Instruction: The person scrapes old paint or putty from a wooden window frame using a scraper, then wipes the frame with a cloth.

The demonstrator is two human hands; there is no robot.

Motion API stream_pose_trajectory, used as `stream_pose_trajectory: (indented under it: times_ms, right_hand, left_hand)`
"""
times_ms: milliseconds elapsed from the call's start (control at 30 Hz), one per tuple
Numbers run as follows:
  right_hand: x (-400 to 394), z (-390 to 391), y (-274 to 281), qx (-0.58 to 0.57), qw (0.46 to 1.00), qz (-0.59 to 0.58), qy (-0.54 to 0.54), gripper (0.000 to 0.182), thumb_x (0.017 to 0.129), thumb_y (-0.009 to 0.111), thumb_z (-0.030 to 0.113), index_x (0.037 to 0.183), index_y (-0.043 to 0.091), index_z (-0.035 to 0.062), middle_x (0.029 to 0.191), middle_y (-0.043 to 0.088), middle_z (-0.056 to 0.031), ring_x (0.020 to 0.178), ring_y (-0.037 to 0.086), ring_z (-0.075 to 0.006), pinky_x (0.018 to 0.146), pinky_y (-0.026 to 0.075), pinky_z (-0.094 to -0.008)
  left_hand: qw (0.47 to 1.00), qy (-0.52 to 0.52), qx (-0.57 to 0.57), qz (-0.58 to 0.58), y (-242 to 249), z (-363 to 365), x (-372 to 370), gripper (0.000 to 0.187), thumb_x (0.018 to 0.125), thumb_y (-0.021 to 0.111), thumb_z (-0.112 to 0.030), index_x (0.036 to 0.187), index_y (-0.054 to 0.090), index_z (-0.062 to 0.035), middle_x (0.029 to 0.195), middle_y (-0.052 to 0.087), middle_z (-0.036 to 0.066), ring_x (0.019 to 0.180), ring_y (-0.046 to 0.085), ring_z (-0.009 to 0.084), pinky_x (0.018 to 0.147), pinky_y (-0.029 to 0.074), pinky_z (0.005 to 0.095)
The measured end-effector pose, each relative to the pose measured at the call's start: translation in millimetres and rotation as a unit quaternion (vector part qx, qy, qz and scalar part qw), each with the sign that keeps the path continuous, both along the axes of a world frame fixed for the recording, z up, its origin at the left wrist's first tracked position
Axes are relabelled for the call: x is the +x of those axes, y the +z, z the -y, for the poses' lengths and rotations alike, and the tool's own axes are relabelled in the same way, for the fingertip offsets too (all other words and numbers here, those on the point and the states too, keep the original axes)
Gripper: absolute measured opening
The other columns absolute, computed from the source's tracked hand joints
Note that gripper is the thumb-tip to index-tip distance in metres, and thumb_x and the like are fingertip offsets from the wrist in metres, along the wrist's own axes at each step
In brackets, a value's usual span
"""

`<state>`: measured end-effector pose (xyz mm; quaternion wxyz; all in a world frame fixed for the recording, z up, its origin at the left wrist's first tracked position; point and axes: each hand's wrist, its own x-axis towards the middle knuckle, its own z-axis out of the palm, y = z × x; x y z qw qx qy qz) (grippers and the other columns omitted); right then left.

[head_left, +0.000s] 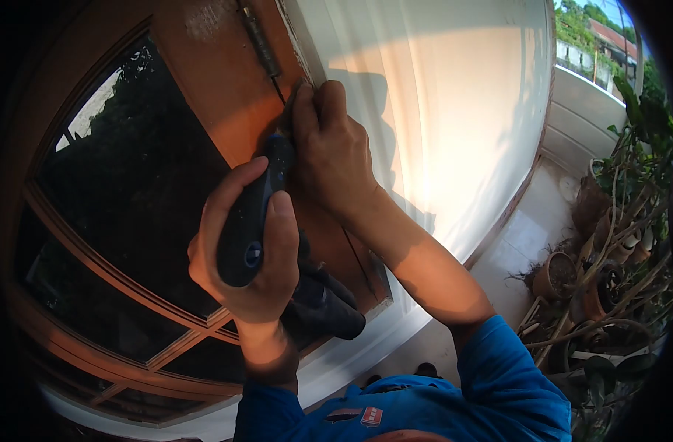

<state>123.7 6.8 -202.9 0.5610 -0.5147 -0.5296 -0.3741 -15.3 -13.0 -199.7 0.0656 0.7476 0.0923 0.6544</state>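
My left hand (274,269) is wrapped round the thick black handle of a screwdriver-shaped tool (240,232), which has blue trim and a small oval mark near its butt end. The tool slants up toward the door's edge; its tip is hidden behind my other hand. My right hand (329,147) is closed, fingers curled and pressed against the edge of the brown wooden door (204,96), just beyond the tool's front end. What its fingertips hold, if anything, cannot be seen. Above them a metal hinge (258,40) sits on the door edge.
Dark glass panes (130,169) fill the wooden door at left. A cream-white panel (454,96) stands close on the right. Potted plants (557,276) crowd the tiled floor (506,236) at far right. A dark, soft-looking object (329,309) hangs below my hands.
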Motion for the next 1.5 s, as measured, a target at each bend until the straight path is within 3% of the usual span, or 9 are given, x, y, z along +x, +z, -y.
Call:
stream_pose_trajectory:
  times_ms: [100, 200, 667, 767, 933, 1067, 1167, 1267, 1500]
  right_hand:
    - [-1, 1, -4, 0.006, 1.000, 0.000, 0.000, 0.050, 0.079, 0.062, 0.011, 0.117, 0.048, -0.0178, 0.098, 0.049, -0.0215, 0.077, 0.066, -0.0326, 0.057, 0.058, -0.0387]
    - [-3, 3, -14, 0.025, 1.000, 0.013, 0.003, 0.046, 0.079, 0.060, 0.009, 0.116, 0.049, -0.0168, 0.097, 0.049, -0.0209, 0.075, 0.066, -0.0323, 0.056, 0.058, -0.0391]
    - [5, -6, 26, 0.039, 0.999, 0.015, 0.010, 0.040, 0.082, 0.060, 0.009, 0.112, 0.051, -0.0150, 0.098, 0.048, -0.0208, 0.071, 0.067, -0.0336, 0.056, 0.058, -0.0383]
    - [6, -15, 31, 0.037, 0.999, -0.018, 0.013, 0.049, 0.079, 0.069, 0.013, 0.119, 0.050, -0.0073, 0.098, 0.045, -0.0174, 0.068, 0.063, -0.0357, 0.056, 0.055, -0.0424]
    - [2, -10, 22, 0.053, 0.998, -0.011, 0.035, 0.049, 0.078, 0.070, 0.013, 0.119, 0.051, -0.0070, 0.099, 0.044, -0.0173, 0.067, 0.063, -0.0346, 0.056, 0.055, -0.0420]
    - [8, -18, 29, 0.060, 0.998, -0.002, 0.013, 0.049, 0.078, 0.070, 0.011, 0.120, 0.051, -0.0067, 0.099, 0.044, -0.0163, 0.068, 0.063, -0.0336, 0.056, 0.055, -0.0415]
    - [8, -17, 27, 0.057, 0.998, -0.015, 0.019, 0.050, 0.078, 0.068, 0.008, 0.123, 0.051, -0.0065, 0.099, 0.045, -0.0162, 0.068, 0.063, -0.0333, 0.056, 0.055, -0.0416]
    - [4, -7, 20, 0.033, 0.999, 0.012, -0.011, 0.040, 0.082, 0.057, 0.005, 0.117, 0.051, -0.0136, 0.100, 0.049, -0.0201, 0.067, 0.067, -0.0319, 0.053, 0.057, -0.0367]
    - [10, -6, 33, 0.021, 0.999, 0.037, -0.034, 0.041, 0.082, 0.055, 0.005, 0.119, 0.050, -0.0131, 0.101, 0.050, -0.0181, 0.069, 0.068, -0.0278, 0.053, 0.057, -0.0362]
  left_hand:
    - [0.998, -0.012, -0.048, -0.036, -1, 11, -6, 0.031, 0.077, 0.066, 0.000, 0.107, 0.065, 0.0082, 0.093, 0.071, 0.018, 0.073, 0.070, 0.0189, 0.066, 0.054, 0.0250]
    - [1.000, -0.013, 0.001, -0.026, -15, 6, -9, 0.031, 0.077, 0.066, 0.001, 0.107, 0.065, 0.0076, 0.091, 0.070, 0.016, 0.071, 0.069, 0.0168, 0.065, 0.053, 0.0243]
    - [0.999, -0.011, 0.005, 0.034, 19, 0, 6, 0.026, 0.082, 0.068, -0.002, 0.107, 0.067, 0.0033, 0.092, 0.070, 0.012, 0.073, 0.067, 0.0122, 0.065, 0.051, 0.0224]
    - [0.999, -0.022, -0.012, 0.029, 32, 2, 4, 0.026, 0.082, 0.069, -0.001, 0.108, 0.067, 0.0025, 0.090, 0.071, 0.011, 0.071, 0.066, 0.0105, 0.064, 0.051, 0.0210]
    - [0.999, 0.010, 0.032, 0.028, 22, 2, 1, 0.027, 0.082, 0.069, -0.001, 0.108, 0.067, 0.0021, 0.085, 0.070, 0.010, 0.070, 0.066, 0.0101, 0.064, 0.051, 0.0208]
    - [0.999, -0.011, 0.000, 0.032, 32, 5, 4, 0.029, 0.079, 0.068, 0.001, 0.109, 0.067, 0.0021, 0.086, 0.070, 0.010, 0.071, 0.067, 0.0111, 0.065, 0.051, 0.0211]
    - [1.000, -0.014, -0.018, 0.018, 35, 9, 2, 0.029, 0.079, 0.068, 0.002, 0.108, 0.067, 0.0021, 0.085, 0.070, 0.010, 0.071, 0.067, 0.0111, 0.065, 0.051, 0.0209]
    - [1.000, -0.008, 0.010, 0.022, 27, 3, 0, 0.028, 0.080, 0.068, 0.001, 0.108, 0.067, 0.0016, 0.082, 0.070, 0.008, 0.070, 0.066, 0.0100, 0.064, 0.050, 0.0202]
    - [0.999, 0.013, 0.003, 0.037, 45, 7, 9, 0.027, 0.081, 0.070, 0.001, 0.107, 0.067, 0.0010, 0.079, 0.069, 0.006, 0.066, 0.064, 0.0077, 0.062, 0.048, 0.0191]
